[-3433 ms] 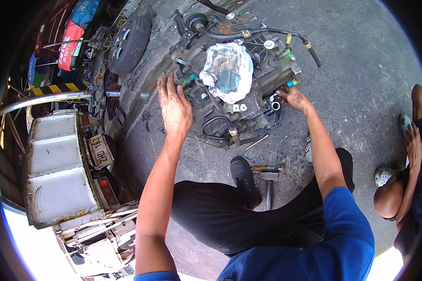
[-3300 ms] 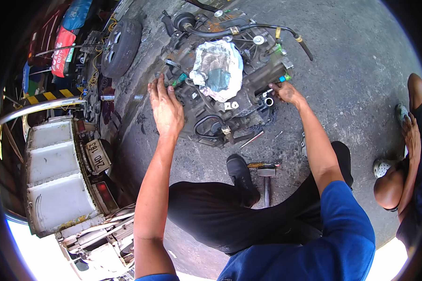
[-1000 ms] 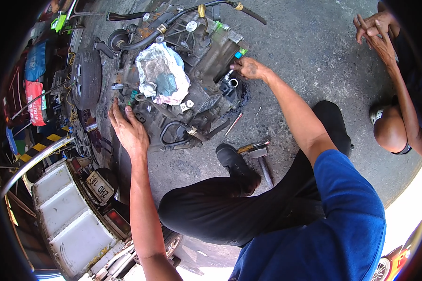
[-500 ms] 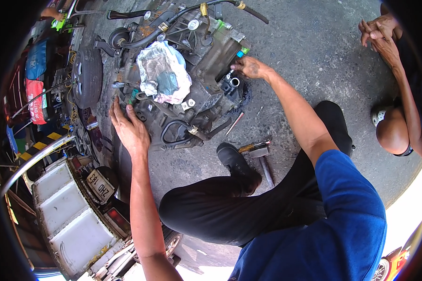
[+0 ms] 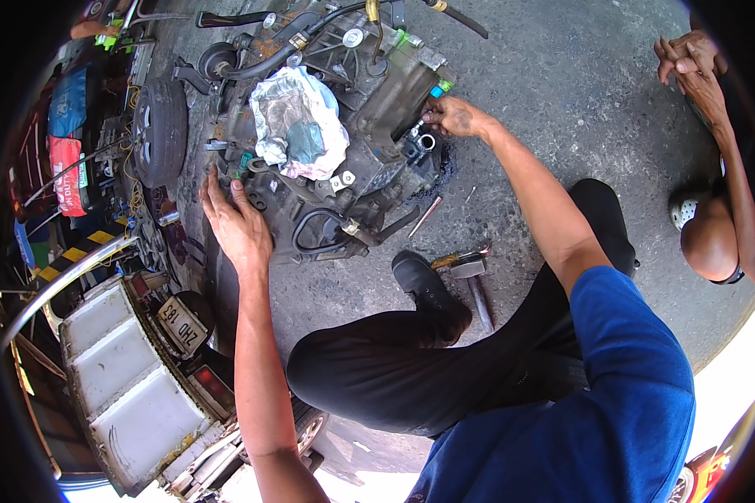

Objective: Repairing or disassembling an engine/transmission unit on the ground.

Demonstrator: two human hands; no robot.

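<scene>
Your left hand [image 5: 236,230] is spread at the near-left edge of the metal unit [image 5: 377,159], thumb apart and nothing in it, probably to steady that side. The unit lies on the ground in front of you, within reach of both arms. The crumpled cloth [image 5: 298,126] sits on top of it, perhaps to cover or soak something. Your right hand [image 5: 457,117] is at the unit's right side, by the dark fitting [image 5: 421,144], fingers drawn in narrow, as small work there would need. Beside your shoe [image 5: 428,289], the hammer [image 5: 468,269] lies with its handle toward you, likely for an easy pick-up.

Your left fingertips' contact is hard to judge. The cloth hides what is under it. At your right fingertips, you can't tell whether they grip anything. At far right, the other person [image 5: 713,243] is cut off by the rim.
</scene>
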